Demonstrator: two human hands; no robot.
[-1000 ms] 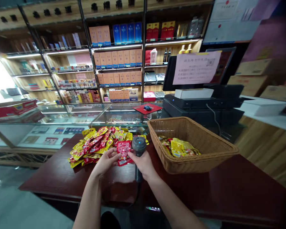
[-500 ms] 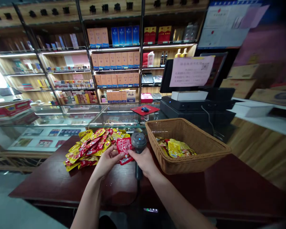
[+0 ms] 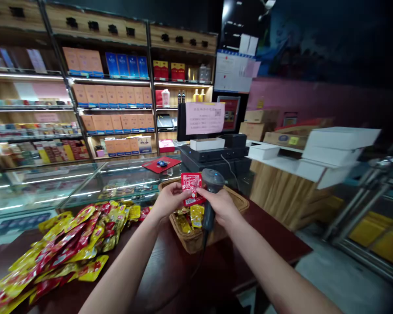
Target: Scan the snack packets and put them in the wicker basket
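My left hand [image 3: 170,201] pinches a small red snack packet [image 3: 191,187] by its edge, and the packet's lower part touches my right hand [image 3: 218,206]. That hand is closed around the handle of a black corded barcode scanner [image 3: 212,182], whose head points up beside the packet. Both hands are above the near part of a wicker basket [image 3: 190,241], which holds yellow and red packets [image 3: 191,218]. A large heap of similar yellow and red packets [image 3: 67,248] lies to the left on the dark red wooden counter [image 3: 173,283].
A glass display case [image 3: 85,183] stands behind the counter, with a red mat [image 3: 161,163] on top. Behind the basket stand a black till [image 3: 212,157] and a monitor with a pink notice [image 3: 205,117]. Stacked white boxes [image 3: 334,150] are at right; stocked shelves line the back.
The view has turned left and the scene has shifted. My hands, the red packet and the scanner now sit over the basket rather than beside it, and the packet is held higher.
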